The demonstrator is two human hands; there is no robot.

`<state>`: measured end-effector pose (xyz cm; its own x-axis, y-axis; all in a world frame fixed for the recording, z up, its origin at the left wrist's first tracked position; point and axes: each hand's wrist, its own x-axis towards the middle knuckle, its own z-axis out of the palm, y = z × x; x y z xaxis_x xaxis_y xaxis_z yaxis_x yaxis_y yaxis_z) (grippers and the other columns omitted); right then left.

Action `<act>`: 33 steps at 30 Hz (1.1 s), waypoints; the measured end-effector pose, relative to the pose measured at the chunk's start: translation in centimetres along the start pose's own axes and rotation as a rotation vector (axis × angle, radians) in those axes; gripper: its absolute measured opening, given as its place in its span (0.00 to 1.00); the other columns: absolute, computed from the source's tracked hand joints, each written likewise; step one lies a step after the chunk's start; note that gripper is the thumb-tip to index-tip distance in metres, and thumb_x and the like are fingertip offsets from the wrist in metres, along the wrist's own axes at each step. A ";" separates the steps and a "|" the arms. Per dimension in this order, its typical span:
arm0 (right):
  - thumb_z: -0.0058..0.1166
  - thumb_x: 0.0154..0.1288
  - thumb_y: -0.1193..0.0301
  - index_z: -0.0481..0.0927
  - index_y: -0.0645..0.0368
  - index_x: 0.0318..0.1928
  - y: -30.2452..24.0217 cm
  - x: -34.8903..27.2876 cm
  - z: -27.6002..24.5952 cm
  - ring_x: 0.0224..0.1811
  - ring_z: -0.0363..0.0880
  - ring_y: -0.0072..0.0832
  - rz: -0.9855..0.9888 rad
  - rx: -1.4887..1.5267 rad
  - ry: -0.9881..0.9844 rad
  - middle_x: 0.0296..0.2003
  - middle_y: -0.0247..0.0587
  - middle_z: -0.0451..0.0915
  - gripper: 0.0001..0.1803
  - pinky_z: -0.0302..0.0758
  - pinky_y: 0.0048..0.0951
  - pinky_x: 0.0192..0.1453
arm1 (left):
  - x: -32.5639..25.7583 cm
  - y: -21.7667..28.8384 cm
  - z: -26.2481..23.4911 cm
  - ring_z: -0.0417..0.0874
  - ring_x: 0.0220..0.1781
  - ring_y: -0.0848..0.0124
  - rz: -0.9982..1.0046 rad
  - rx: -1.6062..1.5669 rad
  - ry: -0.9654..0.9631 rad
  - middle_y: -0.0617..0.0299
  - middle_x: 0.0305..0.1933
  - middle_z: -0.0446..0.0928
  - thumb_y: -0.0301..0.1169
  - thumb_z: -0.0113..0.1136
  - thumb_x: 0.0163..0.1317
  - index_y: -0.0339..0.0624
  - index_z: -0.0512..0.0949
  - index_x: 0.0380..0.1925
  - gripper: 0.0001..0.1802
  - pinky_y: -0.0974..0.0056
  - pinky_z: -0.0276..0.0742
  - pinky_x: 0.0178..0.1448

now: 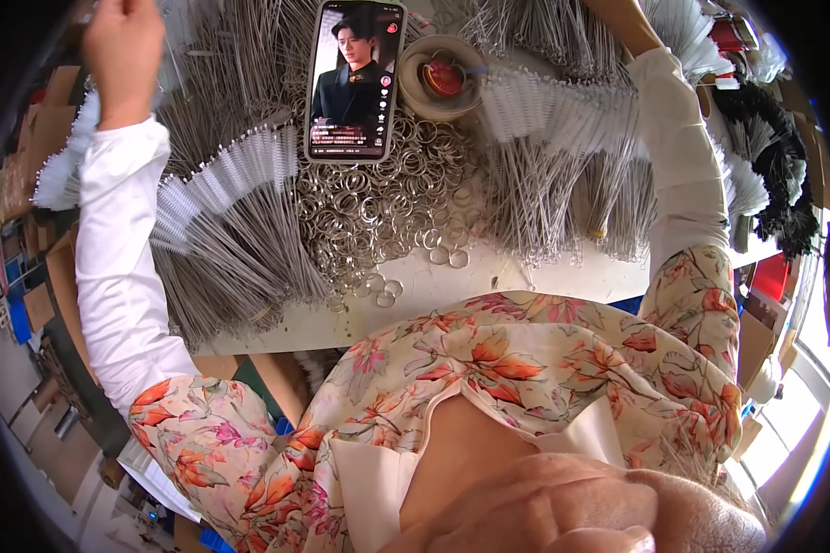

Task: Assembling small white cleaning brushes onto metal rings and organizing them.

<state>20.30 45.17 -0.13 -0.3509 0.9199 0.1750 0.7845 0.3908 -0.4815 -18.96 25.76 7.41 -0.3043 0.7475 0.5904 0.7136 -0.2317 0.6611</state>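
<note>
My left hand is raised at the top left edge, past a fan of thin wire brushes with white bristle ends. Its fingers look curled together, but the frame edge cuts off their tips and whatever they may hold. At the top right, my right hand reaches over more wire brushes; only its back and wrist show, with the fingers out of frame. Between the arms lies a heap of loose metal rings. Both forearms wear white sleeve covers.
A phone playing a video stands at the far side of the rings. Beside it is a round pale bowl with something red inside. Black-bristled brushes are piled at the far right. The white table's front edge runs before my body.
</note>
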 end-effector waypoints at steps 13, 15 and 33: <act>0.61 0.50 0.71 0.80 0.59 0.23 -3.4 -3.3 -6.0 0.16 0.63 0.13 0.092 0.292 0.171 0.15 0.26 0.70 0.06 0.60 0.19 0.21 | -6.1 4.4 -7.6 0.60 0.30 0.81 -0.395 -0.317 -0.013 0.69 0.31 0.64 0.36 0.44 0.69 0.34 0.71 0.52 0.18 0.73 0.60 0.34; 0.57 0.54 0.71 0.77 0.58 0.26 -0.7 -3.9 -8.2 0.15 0.60 0.12 0.062 0.788 0.296 0.14 0.23 0.65 0.05 0.58 0.17 0.21 | -7.6 6.8 -8.0 0.55 0.25 0.84 -0.582 -0.311 -0.029 0.71 0.28 0.60 0.36 0.43 0.69 0.35 0.69 0.54 0.19 0.79 0.53 0.27; 0.64 0.41 0.54 0.84 0.53 0.23 14.2 -4.6 -8.8 0.35 0.79 0.42 0.100 -0.762 0.556 0.35 0.54 0.80 0.16 0.75 0.38 0.42 | -21.1 7.3 -14.8 0.51 0.20 0.84 -0.851 -0.160 0.272 0.68 0.26 0.59 0.38 0.43 0.68 0.34 0.73 0.45 0.18 0.78 0.46 0.21</act>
<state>37.55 46.78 -0.19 -0.1241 0.7571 0.6414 0.9892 0.0439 0.1397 -16.67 -0.92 6.64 -0.8417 0.5375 -0.0515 0.0892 0.2324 0.9685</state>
